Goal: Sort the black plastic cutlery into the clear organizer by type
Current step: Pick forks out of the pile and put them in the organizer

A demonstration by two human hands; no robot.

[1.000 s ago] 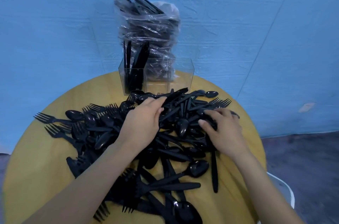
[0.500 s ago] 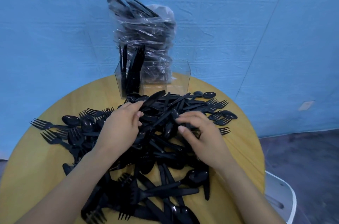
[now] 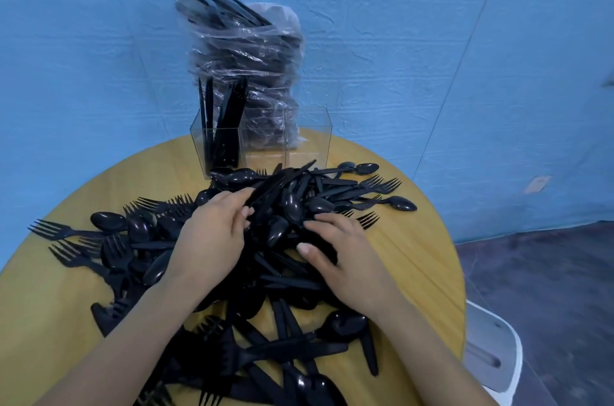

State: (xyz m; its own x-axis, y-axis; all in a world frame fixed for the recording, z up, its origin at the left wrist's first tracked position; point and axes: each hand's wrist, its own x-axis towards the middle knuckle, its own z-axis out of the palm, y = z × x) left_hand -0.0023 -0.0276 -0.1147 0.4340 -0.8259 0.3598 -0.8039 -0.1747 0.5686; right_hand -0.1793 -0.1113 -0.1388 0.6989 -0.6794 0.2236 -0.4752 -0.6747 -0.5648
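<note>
Right hand (image 3: 345, 259) fingertips buried in cutlery pile (image 3: 285, 272)

Round yellow desk (image 3: 428, 259): black cutlery heap (image 3: 285, 276) over ctr; clear organizer (image 3: 309, 136) at 12 o'clock edge, bagged cutlery (image 3: 246, 56) behind it, probably also on desk.

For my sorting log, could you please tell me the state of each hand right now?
Left hand: pinching a black plastic knife at the cutlery pile's top.
Right hand: open, fingers spread on the black plastic cutlery pile, gripping nothing.
</note>
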